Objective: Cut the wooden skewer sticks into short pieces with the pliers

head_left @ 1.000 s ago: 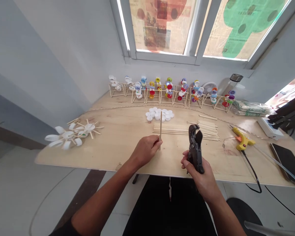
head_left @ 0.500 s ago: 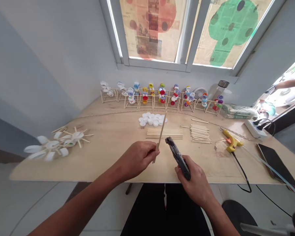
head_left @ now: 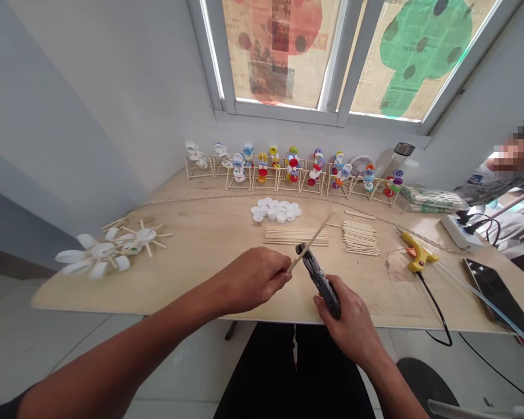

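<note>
My left hand (head_left: 262, 279) pinches a thin wooden stick (head_left: 318, 234), which slants up to the right over the table. A dark plier-like hand tool (head_left: 321, 279) is in my right hand (head_left: 349, 314), its head pointing up and left. The stick crosses the head of this tool; whether the jaws bite on it I cannot tell. Beyond my hands lie a row of long sticks (head_left: 294, 236), a pile of shorter sticks (head_left: 360, 238) and a cluster of white bottle caps (head_left: 276, 209).
Small stick frames with coloured caps (head_left: 262, 169) line the wall. White paddle wheels (head_left: 102, 253) lie at the left. To the right are a yellow glue gun (head_left: 417, 251), a black phone (head_left: 498, 291), a power strip (head_left: 463, 231) and a person (head_left: 484, 180).
The stick has tilted from nearly upright to a slant and now crosses the tool's head. My left hand has moved slightly right. A person has come into view at the right.
</note>
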Demonstrator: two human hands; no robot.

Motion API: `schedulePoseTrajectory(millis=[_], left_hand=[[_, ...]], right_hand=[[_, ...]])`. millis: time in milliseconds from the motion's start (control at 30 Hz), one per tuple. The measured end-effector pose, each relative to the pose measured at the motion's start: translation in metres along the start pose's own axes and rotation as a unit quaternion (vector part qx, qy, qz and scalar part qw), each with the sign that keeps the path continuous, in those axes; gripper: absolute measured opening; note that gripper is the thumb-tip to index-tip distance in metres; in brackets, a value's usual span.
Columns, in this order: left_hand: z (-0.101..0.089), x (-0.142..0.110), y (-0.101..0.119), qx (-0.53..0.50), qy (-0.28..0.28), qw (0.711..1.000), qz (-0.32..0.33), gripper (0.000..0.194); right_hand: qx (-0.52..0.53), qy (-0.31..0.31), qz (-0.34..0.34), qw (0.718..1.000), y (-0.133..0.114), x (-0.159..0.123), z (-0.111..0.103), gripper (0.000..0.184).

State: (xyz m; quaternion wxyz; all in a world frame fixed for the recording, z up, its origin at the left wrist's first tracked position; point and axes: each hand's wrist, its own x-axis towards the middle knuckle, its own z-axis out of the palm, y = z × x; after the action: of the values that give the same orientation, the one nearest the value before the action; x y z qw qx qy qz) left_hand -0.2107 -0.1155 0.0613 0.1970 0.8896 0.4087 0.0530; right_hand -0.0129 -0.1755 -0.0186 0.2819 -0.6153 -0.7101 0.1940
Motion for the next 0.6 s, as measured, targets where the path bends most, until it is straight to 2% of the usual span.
schedulePoseTrajectory(millis=[333, 600], left_hand=[[-0.0013, 0.0049, 0.0041, 0.117, -0.017, 0.993, -0.005, 0.025], [0.0083, 0.0074, 0.0024, 0.144, -0.006, 0.989, -0.015, 0.021]], right_hand=[[-0.002, -0.01, -0.011, 1.0, 0.0017, 0.0003, 0.0035, 0.02], [-0.014, 0.008, -0.023, 1.0, -0.0017, 0.0004, 0.0052, 0.021]])
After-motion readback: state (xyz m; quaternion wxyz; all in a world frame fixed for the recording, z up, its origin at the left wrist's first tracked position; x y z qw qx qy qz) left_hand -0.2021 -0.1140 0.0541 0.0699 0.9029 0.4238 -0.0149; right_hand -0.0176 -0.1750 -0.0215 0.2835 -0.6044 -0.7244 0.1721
